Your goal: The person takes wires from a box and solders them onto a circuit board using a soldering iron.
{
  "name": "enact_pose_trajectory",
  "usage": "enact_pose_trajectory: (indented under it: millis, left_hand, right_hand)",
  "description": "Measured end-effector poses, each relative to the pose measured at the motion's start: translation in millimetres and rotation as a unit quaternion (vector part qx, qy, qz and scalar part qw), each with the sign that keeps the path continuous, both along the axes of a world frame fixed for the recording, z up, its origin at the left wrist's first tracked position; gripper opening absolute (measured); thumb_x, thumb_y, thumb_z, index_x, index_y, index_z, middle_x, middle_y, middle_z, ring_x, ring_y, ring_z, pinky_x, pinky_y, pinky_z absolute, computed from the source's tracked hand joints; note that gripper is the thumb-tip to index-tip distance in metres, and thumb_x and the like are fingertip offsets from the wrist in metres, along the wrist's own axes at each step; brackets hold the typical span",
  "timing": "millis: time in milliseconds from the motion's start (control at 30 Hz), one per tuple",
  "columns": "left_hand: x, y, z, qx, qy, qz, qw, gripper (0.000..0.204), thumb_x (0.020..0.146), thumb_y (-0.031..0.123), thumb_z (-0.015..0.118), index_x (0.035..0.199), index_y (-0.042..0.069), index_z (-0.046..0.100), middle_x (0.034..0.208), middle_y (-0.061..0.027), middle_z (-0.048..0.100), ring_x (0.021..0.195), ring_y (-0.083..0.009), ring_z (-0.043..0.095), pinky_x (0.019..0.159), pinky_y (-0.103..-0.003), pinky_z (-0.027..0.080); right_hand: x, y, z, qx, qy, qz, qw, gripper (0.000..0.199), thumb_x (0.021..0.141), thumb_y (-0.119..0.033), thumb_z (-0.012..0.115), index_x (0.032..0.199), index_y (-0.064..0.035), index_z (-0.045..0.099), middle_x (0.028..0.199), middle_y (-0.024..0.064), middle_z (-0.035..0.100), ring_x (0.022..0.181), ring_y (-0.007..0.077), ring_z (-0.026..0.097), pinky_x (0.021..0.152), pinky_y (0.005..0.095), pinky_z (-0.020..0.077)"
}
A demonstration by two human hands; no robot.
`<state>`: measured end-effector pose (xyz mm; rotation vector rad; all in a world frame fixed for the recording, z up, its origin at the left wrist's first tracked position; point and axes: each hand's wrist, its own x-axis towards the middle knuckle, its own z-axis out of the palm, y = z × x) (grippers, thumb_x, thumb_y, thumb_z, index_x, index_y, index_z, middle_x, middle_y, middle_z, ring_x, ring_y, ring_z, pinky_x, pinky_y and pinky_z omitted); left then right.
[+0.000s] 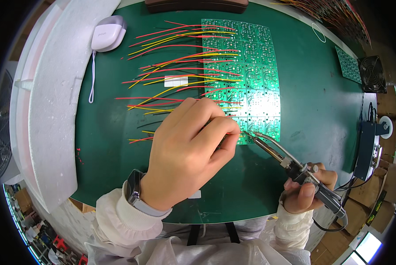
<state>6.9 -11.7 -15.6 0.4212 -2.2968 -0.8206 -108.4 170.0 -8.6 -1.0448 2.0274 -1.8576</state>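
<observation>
There is one view only, from a camera on the person's head, the left one of a pair. It looks steeply down on the green bench from close above, so the left hand and right hand come in from the lower edge and fill the middle. The lens is a wide fisheye: the picture is round with dark corners, and straight edges such as the white foam block at the left bend toward the rim
</observation>
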Motion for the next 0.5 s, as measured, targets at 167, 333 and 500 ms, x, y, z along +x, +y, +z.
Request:
enact_pose_trajectory:
  millis: [167, 333, 500]
  left_hand:
    - [-0.2, -0.6, 1.2, -0.005, 0.0, -0.002, 1.0, 0.021, 0.054, -0.007, 0.065, 0.07, 0.003, 0.055, 0.068, -0.0046, 0.047, 0.061, -0.0179, 0.048, 0.051, -0.027, 0.038]
    - [-0.2, -0.7, 1.0, 0.016, 0.002, -0.006, 1.0, 0.021, 0.054, -0.007, 0.065, 0.07, 0.004, 0.055, 0.068, -0.0038, 0.047, 0.061, -0.0168, 0.048, 0.051, -0.027, 0.038]
    - [-1.1, -1.1, 1.3, 0.026, 0.003, -0.007, 1.0, 0.021, 0.054, -0.007, 0.064, 0.07, 0.004, 0.056, 0.068, -0.0034, 0.048, 0.06, -0.0163, 0.047, 0.051, -0.026, 0.038]
  right_hand:
    - [-2.8, 2.3, -1.1, 0.013, 0.007, 0.008, 1.0, 0.039, 0.076, -0.034, 0.059, 0.086, -0.0024, 0.038, 0.061, 0.0081, 0.05, 0.045, 0.0106, 0.051, 0.047, 0.0218, 0.043]
    - [0.0, -2.2, 3.2, 0.017, -0.018, -0.01, 1.0, 0.039, 0.076, -0.034, 0.059, 0.085, -0.0021, 0.039, 0.06, 0.0085, 0.05, 0.045, 0.0097, 0.05, 0.048, 0.0206, 0.0429]
    - [-2.1, -2.9, 4.5, 0.011, -0.023, -0.001, 1.0, 0.038, 0.076, -0.033, 0.059, 0.085, -0.0017, 0.039, 0.062, 0.0092, 0.05, 0.045, 0.0094, 0.05, 0.047, 0.0202, 0.0429]
